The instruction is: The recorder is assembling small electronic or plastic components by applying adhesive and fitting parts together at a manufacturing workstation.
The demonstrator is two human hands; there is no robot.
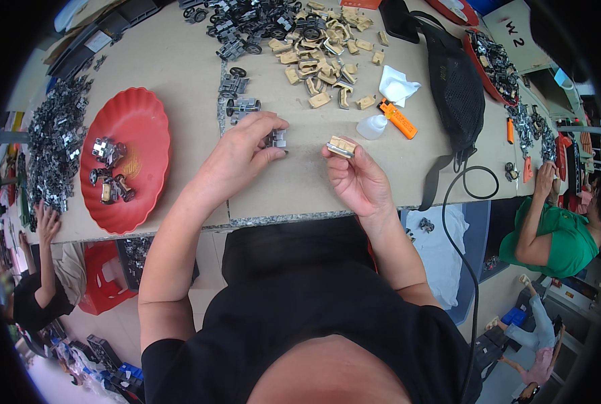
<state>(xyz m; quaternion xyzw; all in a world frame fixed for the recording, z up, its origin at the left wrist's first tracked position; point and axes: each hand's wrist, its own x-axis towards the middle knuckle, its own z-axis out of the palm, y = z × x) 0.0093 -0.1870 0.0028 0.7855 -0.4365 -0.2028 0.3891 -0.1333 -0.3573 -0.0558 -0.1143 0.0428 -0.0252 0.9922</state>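
My left hand [236,158] pinches a small grey metal wheeled chassis [275,139] between thumb and fingers, just above the surface [179,74]. My right hand [358,178] grips a tan plastic shell [341,146] at its fingertips, close beside the chassis but not touching it. Beyond them lies a heap of tan shells [324,47], and next to it a pile of dark chassis [246,23]. To my left a red scalloped plate [135,114] holds a few assembled pieces [110,172]. An orange tool [398,119] and a white cloth [396,85] lie to the right, near a black mesh bag [455,87]
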